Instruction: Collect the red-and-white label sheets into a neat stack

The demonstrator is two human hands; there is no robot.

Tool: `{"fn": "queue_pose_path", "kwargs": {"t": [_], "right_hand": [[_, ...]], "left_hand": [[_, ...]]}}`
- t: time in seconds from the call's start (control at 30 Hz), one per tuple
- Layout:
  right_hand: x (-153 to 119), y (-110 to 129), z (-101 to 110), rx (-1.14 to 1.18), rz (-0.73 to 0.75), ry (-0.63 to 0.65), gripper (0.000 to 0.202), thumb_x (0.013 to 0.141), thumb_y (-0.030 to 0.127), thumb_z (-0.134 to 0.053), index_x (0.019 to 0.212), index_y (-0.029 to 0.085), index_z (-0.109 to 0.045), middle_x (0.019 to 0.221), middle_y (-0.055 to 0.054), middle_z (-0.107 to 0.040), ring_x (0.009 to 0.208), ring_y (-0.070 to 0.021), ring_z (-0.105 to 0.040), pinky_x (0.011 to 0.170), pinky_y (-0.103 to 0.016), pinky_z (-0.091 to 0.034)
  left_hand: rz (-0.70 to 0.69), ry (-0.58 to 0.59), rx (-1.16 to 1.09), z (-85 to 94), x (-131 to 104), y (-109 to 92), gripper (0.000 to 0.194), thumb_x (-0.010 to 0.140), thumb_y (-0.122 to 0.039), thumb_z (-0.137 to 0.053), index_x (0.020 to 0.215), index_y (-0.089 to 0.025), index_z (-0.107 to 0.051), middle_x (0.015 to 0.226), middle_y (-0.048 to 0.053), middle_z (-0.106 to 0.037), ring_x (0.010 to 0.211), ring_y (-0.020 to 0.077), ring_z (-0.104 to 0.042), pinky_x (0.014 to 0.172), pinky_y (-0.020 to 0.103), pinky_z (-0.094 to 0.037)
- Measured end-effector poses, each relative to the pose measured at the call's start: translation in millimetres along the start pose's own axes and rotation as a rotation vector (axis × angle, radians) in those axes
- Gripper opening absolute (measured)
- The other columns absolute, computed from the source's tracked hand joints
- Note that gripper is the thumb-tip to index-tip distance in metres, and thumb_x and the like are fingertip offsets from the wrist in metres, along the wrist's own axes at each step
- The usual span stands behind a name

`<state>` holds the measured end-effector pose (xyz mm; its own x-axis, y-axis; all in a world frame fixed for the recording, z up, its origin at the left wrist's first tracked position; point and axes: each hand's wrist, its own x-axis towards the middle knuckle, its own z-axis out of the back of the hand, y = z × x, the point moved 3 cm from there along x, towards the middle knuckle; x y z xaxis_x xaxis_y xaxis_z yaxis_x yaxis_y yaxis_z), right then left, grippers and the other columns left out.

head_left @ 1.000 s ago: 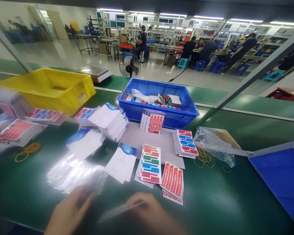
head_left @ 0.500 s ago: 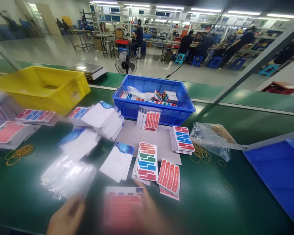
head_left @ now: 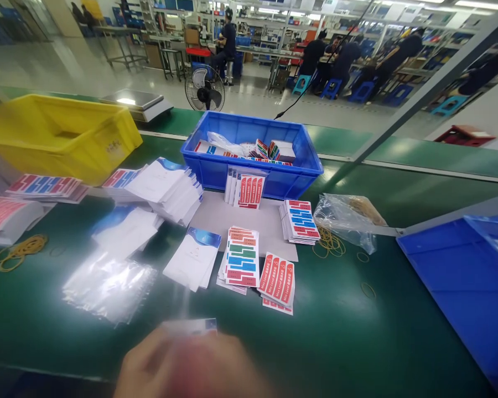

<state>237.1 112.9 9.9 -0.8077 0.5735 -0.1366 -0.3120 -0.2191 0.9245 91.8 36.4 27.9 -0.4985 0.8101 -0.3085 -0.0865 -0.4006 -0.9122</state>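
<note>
At the front edge of the table, my left hand [head_left: 143, 362] and my right hand [head_left: 230, 362] come together around a small stack of sticker sheets [head_left: 193, 327]. Its white and blue top edge shows above the fingers, and a blurred red patch lies between the hands. Motion blur hides the fingertips. Beyond my hands lie white-and-blue leaflets [head_left: 193, 258], a pile of multicoloured sticker sheets [head_left: 243, 257] and red label sheets [head_left: 277, 281]. Clear plastic bags [head_left: 108, 287] are spread to the left of these.
A blue bin [head_left: 253, 179] with sticker sheets inside stands at the back, a yellow bin [head_left: 66, 160] at its left. Rubber bands [head_left: 331, 243] lie by a plastic bag [head_left: 346, 218]. Another blue bin [head_left: 452, 276] is at right. A fan [head_left: 205, 88] and several people are beyond.
My left hand has moved right to meet my right hand at the stack of sticker sheets. Its red face, visible before, is now mostly covered. The camera view has tilted downward.
</note>
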Motion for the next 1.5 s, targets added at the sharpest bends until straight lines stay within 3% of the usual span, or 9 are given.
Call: {"fn": "queue_pose_path", "kwargs": {"t": [0.2, 0.37, 0.53, 0.67, 0.8, 1.0, 1.13, 1.37, 1.5], "right_hand": [[-2, 2, 1, -0.015, -0.006, -0.003, 0.020, 0.091, 0.029, -0.048, 0.101, 0.025, -0.065, 0.095, -0.002, -0.070, 0.088, -0.0188, -0.065, 0.082, -0.026, -0.049], [-2, 3, 1, 0.009, 0.014, 0.024, 0.023, 0.091, 0.031, -0.049, 0.106, 0.026, -0.065, 0.100, -0.002, -0.070, 0.092, -0.0183, -0.065, 0.083, -0.024, -0.048], [0, 5, 4, 0.029, -0.012, 0.032, 0.023, 0.090, 0.034, -0.052, 0.107, 0.026, -0.065, 0.100, -0.001, -0.071, 0.093, -0.0196, -0.065, 0.086, -0.026, -0.047], [0, 2, 4, 0.052, -0.042, 0.041, 0.025, 0.091, 0.037, -0.049, 0.103, 0.025, -0.067, 0.098, -0.002, -0.071, 0.091, -0.0189, -0.065, 0.085, -0.025, -0.047], [-1, -4, 4, 0.058, -0.059, 0.012, 0.024, 0.089, 0.040, -0.052, 0.100, 0.025, -0.068, 0.094, -0.003, -0.071, 0.087, -0.0198, -0.065, 0.082, -0.026, -0.048], [3, -12, 1, 0.028, -0.085, 0.012, 0.022, 0.089, 0.037, -0.051, 0.086, 0.023, -0.068, 0.085, -0.003, -0.069, 0.080, -0.0185, -0.064, 0.075, -0.024, -0.048], [5, -14, 0, 0.034, -0.109, 0.008, 0.023, 0.089, 0.035, -0.050, 0.081, 0.021, -0.067, 0.079, -0.002, -0.068, 0.075, -0.0168, -0.063, 0.071, -0.022, -0.048], [5, -22, -8, -0.002, -0.070, -0.041, 0.021, 0.090, 0.031, -0.049, 0.087, 0.021, -0.067, 0.082, -0.002, -0.068, 0.075, -0.0153, -0.063, 0.071, -0.020, -0.047], [4, -30, -17, -0.008, -0.013, -0.056, 0.017, 0.089, 0.030, -0.050, 0.088, 0.022, -0.065, 0.080, -0.001, -0.068, 0.073, -0.0153, -0.063, 0.069, -0.019, -0.047]], "left_hand": [[-0.070, 0.155, 0.118, -17.9, -4, -17, 0.030, 0.078, -0.048, -0.059, 0.070, -0.020, -0.068, 0.068, 0.004, -0.067, 0.059, 0.0150, -0.058, 0.058, 0.020, -0.052], [-0.133, 0.215, 0.210, -12.5, -2, 3, 0.028, 0.077, -0.049, -0.060, 0.081, -0.024, -0.072, 0.082, 0.006, -0.071, 0.067, 0.0179, -0.062, 0.068, 0.025, -0.055], [-0.066, 0.169, 0.225, -11.2, -4, 17, 0.027, 0.074, -0.052, -0.060, 0.075, -0.028, -0.071, 0.075, 0.005, -0.069, 0.069, 0.0216, -0.062, 0.065, 0.028, -0.056], [-0.095, 0.215, 0.226, -17.3, -3, 2, 0.031, 0.076, -0.053, -0.056, 0.061, -0.026, -0.064, 0.061, 0.003, -0.062, 0.059, 0.0194, -0.058, 0.058, 0.026, -0.054], [-0.195, 0.240, 0.299, -22.4, 0, -15, 0.036, 0.081, -0.049, -0.052, 0.057, -0.024, -0.060, 0.059, 0.002, -0.059, 0.055, 0.0165, -0.055, 0.055, 0.023, -0.050], [-0.251, 0.275, 0.352, -26.8, 2, -21, 0.035, 0.085, -0.041, -0.052, 0.056, -0.022, -0.058, 0.058, 0.002, -0.056, 0.055, 0.0150, -0.053, 0.055, 0.021, -0.047], [-0.303, 0.276, 0.384, -26.5, 2, -21, 0.031, 0.086, -0.036, -0.051, 0.061, -0.021, -0.060, 0.060, 0.001, -0.058, 0.057, 0.0146, -0.055, 0.058, 0.021, -0.048], [-0.432, 0.226, 0.452, -21.0, 4, -14, 0.015, 0.083, -0.032, -0.055, 0.088, -0.026, -0.068, 0.077, 0.002, -0.067, 0.068, 0.0150, -0.064, 0.065, 0.019, -0.054], [-0.477, 0.190, 0.491, -19.8, 5, -7, 0.014, 0.083, -0.026, -0.055, 0.078, -0.027, -0.068, 0.069, -0.002, -0.065, 0.060, 0.0125, -0.063, 0.058, 0.017, -0.054]]}}
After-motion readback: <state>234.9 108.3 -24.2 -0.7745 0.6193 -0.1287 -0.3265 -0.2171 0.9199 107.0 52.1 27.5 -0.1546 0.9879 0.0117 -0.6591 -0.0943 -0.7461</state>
